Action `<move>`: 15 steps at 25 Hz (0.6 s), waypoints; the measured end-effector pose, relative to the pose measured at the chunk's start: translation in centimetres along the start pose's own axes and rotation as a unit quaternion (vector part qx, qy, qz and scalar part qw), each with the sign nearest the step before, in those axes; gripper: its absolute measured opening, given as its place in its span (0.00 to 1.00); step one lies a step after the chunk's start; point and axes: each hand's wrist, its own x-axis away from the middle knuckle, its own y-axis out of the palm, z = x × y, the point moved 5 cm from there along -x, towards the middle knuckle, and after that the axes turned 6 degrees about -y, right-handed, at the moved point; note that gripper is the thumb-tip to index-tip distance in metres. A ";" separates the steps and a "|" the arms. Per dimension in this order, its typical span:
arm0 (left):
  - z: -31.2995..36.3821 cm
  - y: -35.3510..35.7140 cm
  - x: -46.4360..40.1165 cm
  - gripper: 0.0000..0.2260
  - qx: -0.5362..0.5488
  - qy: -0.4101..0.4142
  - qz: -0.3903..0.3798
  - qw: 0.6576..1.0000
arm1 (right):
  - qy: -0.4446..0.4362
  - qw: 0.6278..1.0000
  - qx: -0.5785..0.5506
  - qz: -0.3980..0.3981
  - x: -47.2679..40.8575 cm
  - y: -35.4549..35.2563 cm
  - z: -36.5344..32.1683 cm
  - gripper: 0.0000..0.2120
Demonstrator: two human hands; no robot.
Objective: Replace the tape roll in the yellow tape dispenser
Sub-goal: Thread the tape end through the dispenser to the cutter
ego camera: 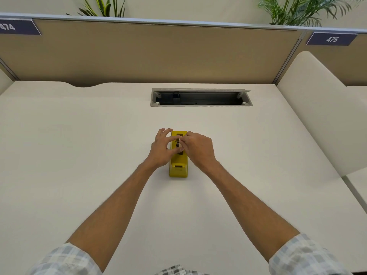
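Hiding the yellow tape dispenser (178, 169) slot: both hands.

Bright even light, soft shadows, sharp focus, wide-angle edge bending.

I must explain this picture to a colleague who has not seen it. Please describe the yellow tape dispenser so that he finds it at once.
Start at the white desk and its long grey cable slot. Nearer the person, both hands meet over the yellow tape dispenser. It is the only yellow thing and the only loose object on the desk.
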 end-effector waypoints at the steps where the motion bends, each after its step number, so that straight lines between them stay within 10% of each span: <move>1: 0.0 0.0 0.0 0.21 -0.001 0.001 0.000 1.000 | -0.002 1.000 0.003 -0.003 0.0 0.1 0.0 0.08; 15: 0.2 0.0 0.2 0.21 -0.013 -0.005 0.006 1.000 | -0.028 0.999 0.007 0.012 -0.2 0.0 -0.1 0.06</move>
